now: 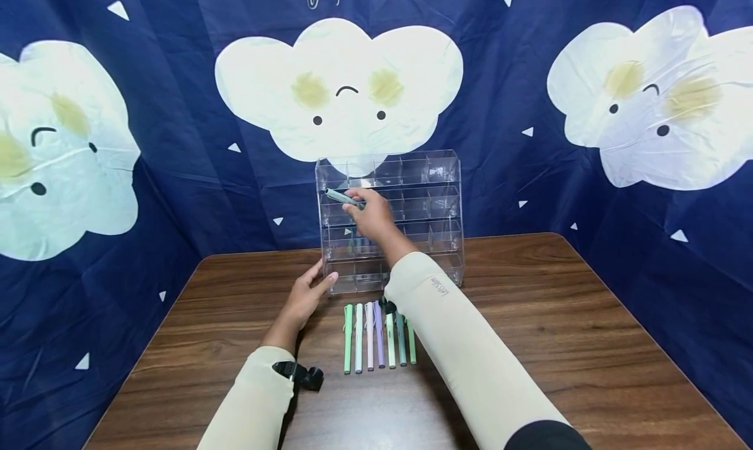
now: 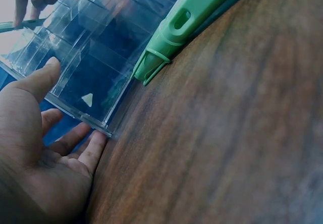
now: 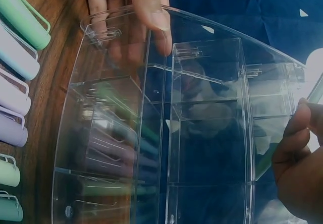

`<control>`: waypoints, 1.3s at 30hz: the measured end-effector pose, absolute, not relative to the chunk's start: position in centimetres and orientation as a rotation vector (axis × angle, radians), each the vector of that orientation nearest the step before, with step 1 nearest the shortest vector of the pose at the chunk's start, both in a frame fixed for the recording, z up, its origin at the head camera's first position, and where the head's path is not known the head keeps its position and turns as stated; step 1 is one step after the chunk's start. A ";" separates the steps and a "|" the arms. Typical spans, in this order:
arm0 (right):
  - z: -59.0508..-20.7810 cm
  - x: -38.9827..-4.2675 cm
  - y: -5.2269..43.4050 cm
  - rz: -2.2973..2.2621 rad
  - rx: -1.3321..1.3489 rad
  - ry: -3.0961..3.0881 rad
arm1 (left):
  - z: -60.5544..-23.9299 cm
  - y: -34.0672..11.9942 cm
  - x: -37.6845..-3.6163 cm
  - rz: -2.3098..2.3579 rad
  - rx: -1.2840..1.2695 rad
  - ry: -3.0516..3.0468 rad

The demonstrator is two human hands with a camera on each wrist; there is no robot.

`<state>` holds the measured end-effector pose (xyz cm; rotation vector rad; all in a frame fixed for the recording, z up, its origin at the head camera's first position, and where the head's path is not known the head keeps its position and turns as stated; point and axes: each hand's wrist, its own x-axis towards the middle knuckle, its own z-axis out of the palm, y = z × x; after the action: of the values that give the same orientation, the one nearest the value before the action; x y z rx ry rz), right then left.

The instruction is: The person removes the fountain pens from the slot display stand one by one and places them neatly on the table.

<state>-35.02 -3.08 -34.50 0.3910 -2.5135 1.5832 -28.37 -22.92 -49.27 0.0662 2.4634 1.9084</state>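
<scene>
A clear acrylic display rack (image 1: 444,205) with tiers of small compartments stands upright on the table. My right hand (image 1: 374,218) pinches a grey-green pen (image 1: 338,195) between thumb and fingers. That pen lies nearly level, its free end pointing left, before the second tier from the top at the left side. Down at the rack's lower left corner, my left hand (image 1: 302,299) holds the side panel, thumb toward the front and fingers behind, as the left wrist view shows. Several pastel pens in a row lie in front of the rack, among them a green pen (image 1: 348,339) and a purple pen (image 1: 379,335).
The wooden table (image 1: 588,345) stretches out on both sides of the rack. Right behind it hangs a dark blue cloth (image 1: 500,195) printed with white clouds. My right forearm passes over the right end of the pen row and partly covers it.
</scene>
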 end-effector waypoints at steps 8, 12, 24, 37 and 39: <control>-34.4 -34.9 -3.7 1.513 0.328 -2.551 | -49.2 -22.9 -28.3 1.898 0.066 2.474; -34.3 -34.9 -3.8 1.518 0.286 -2.555 | -49.3 -22.9 -28.3 1.876 0.067 2.485; -33.7 -34.7 -3.3 1.556 0.342 -2.410 | -49.2 -22.9 -28.3 1.874 0.082 2.489; -30.6 -34.0 -2.9 1.765 0.479 -2.245 | -49.4 -23.1 -28.4 1.878 0.070 2.481; -29.9 -33.9 -2.7 1.805 0.504 -2.199 | -49.4 -23.1 -28.4 1.877 0.060 2.480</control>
<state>-33.91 -2.72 -29.95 0.5037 -2.1990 1.8053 -28.44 -23.06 -49.38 0.0604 2.4800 1.8768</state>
